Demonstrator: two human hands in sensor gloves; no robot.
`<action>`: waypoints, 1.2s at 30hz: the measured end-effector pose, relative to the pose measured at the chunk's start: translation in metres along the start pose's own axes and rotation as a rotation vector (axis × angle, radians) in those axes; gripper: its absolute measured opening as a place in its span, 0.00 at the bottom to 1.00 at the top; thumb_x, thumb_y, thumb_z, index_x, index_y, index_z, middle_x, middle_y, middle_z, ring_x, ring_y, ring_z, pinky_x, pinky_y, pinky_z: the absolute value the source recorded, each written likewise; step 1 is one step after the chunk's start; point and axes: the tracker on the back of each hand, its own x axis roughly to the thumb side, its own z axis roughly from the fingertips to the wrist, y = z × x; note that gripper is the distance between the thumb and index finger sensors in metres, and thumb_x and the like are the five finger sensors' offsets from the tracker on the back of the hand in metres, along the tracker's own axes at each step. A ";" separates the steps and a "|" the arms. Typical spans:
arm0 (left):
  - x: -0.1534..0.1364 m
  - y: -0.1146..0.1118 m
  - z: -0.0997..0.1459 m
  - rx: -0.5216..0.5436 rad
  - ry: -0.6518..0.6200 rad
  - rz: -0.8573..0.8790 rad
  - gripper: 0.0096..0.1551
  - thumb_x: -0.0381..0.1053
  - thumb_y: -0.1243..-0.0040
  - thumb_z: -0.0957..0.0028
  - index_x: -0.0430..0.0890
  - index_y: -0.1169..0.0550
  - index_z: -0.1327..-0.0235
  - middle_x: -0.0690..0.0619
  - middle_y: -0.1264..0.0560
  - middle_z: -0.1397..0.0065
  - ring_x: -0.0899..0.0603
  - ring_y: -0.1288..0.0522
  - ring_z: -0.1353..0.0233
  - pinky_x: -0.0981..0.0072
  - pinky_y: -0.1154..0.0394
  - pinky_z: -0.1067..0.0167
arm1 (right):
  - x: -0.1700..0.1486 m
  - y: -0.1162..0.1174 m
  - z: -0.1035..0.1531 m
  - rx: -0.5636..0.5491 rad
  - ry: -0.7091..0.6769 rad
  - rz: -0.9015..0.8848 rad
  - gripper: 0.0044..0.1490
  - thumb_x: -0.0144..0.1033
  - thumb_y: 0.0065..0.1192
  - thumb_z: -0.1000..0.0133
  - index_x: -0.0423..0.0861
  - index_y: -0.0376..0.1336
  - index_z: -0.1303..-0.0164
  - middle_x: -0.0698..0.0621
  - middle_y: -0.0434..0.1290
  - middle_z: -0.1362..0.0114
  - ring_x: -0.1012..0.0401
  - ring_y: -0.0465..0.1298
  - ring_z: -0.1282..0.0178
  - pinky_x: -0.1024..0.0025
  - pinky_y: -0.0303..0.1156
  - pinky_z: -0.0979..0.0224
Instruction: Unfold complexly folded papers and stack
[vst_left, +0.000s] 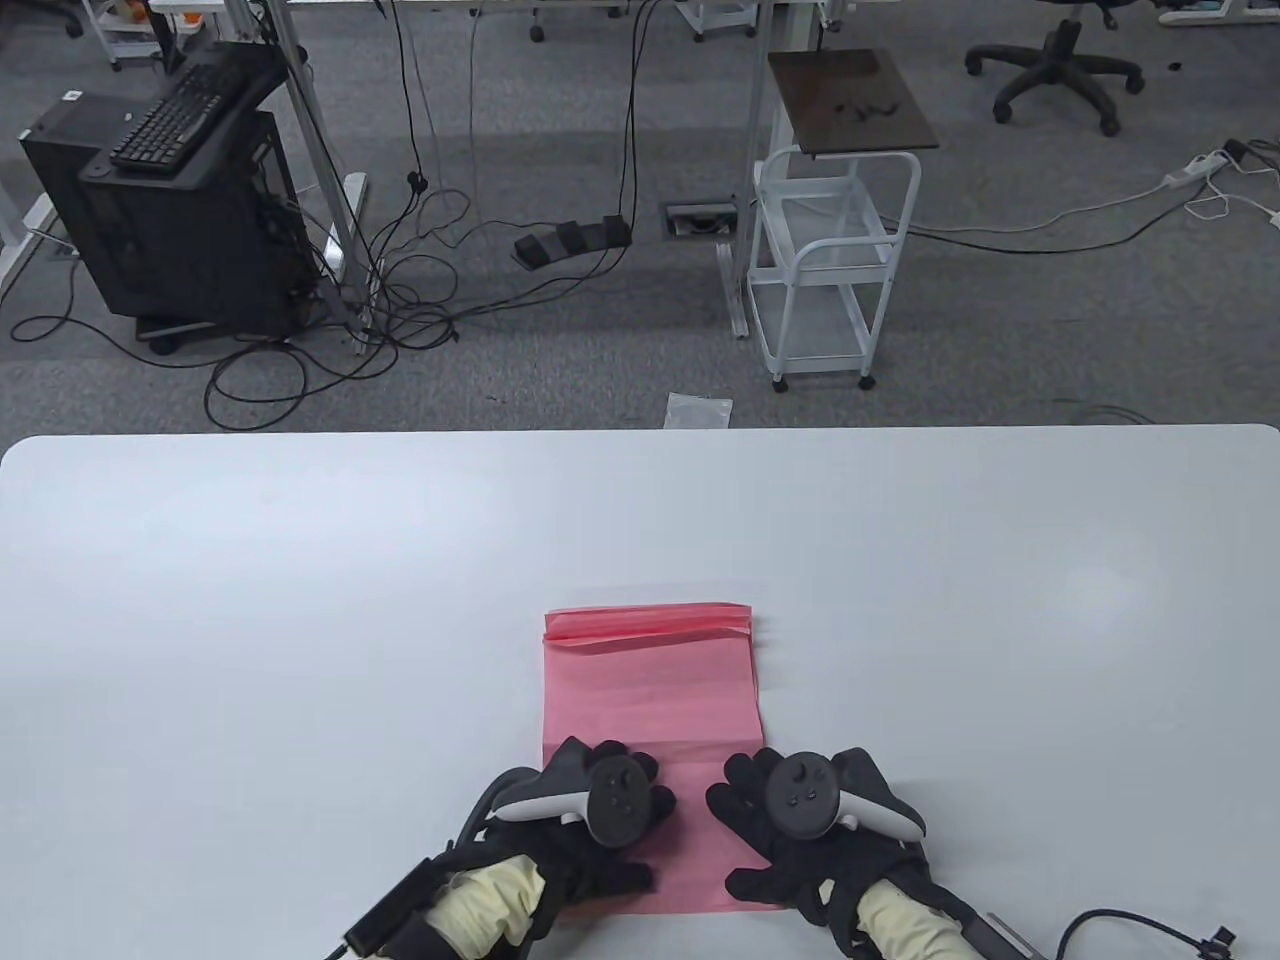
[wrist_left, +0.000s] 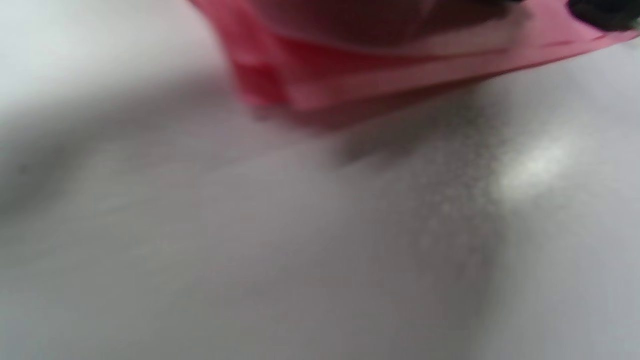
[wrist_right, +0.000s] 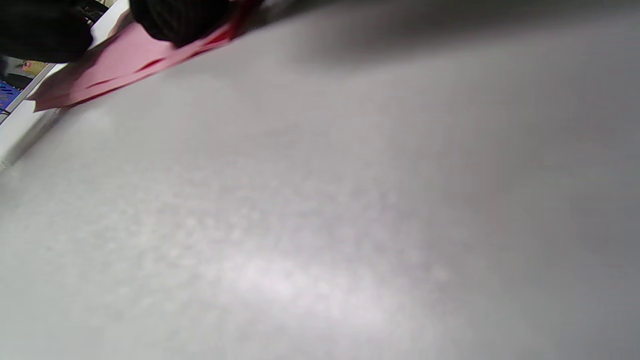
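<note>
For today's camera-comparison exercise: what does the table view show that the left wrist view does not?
Only the table view shows both gloved hands, left hand and right hand, resting on the near end of the pink folded paper sheet, with its pleated far edge. Only the left wrist view shows a blurred close-up of layered folds. Both show the pink paper and the white table.

Evenly and brightly lit from above in the table view, sharp throughout, with soft shadows on the table (vst_left: 300, 600) just under both hands. Heavily blurred in both wrist views: paper (wrist_left: 380, 70) smeared below the fingers, pale glare patches on the tabletop, dark shadow bands beside the fingers (wrist_right: 180, 17).
</note>
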 end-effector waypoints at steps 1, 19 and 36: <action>-0.004 0.000 -0.006 -0.019 0.038 -0.008 0.45 0.68 0.58 0.42 0.64 0.69 0.28 0.62 0.80 0.23 0.44 0.81 0.21 0.38 0.78 0.31 | 0.000 0.000 0.000 0.000 0.000 0.000 0.48 0.60 0.50 0.44 0.70 0.29 0.24 0.72 0.19 0.19 0.69 0.15 0.22 0.55 0.09 0.28; -0.102 0.018 0.010 0.067 0.321 0.298 0.41 0.67 0.61 0.40 0.67 0.68 0.29 0.67 0.79 0.23 0.47 0.81 0.21 0.37 0.79 0.32 | 0.000 0.000 0.000 0.001 0.000 0.000 0.48 0.60 0.50 0.44 0.70 0.29 0.24 0.72 0.19 0.19 0.69 0.15 0.22 0.55 0.09 0.28; -0.041 0.045 -0.047 0.085 0.157 0.144 0.41 0.67 0.62 0.41 0.65 0.67 0.28 0.64 0.79 0.23 0.47 0.80 0.20 0.40 0.78 0.29 | 0.000 0.000 0.000 0.003 0.000 -0.003 0.48 0.59 0.50 0.44 0.70 0.29 0.24 0.72 0.19 0.19 0.69 0.14 0.22 0.55 0.08 0.29</action>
